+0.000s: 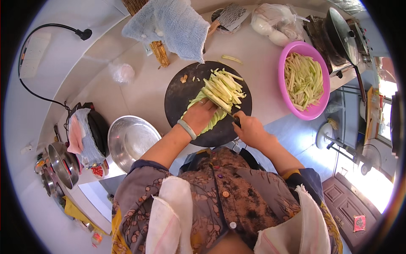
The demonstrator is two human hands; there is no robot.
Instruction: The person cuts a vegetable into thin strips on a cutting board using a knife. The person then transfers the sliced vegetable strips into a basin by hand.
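Observation:
On the round dark cutting board (180, 108), my left hand (199, 116) presses on overlapping pale green vegetable slices (211, 125), its fingers close to a knife blade. My right hand (250, 128) grips the dark handle of the kitchen knife (236, 120). Most of the blade is hidden behind the cut strips. A pile of pale green vegetable strips (223, 87) lies beyond the blade, on the right half of the board. Small scraps (184, 78) sit near the board's far left edge. More strips fill a pink plastic basin (282, 74) to the right.
A metal bowl (133, 139) stands left of the board. Beyond the board are a blue towel (177, 28), a cleaver (233, 16) and a plastic bag (279, 23). A lidded wok (341, 35) sits on the stove at the far right. A loose strip (232, 59) lies on the counter.

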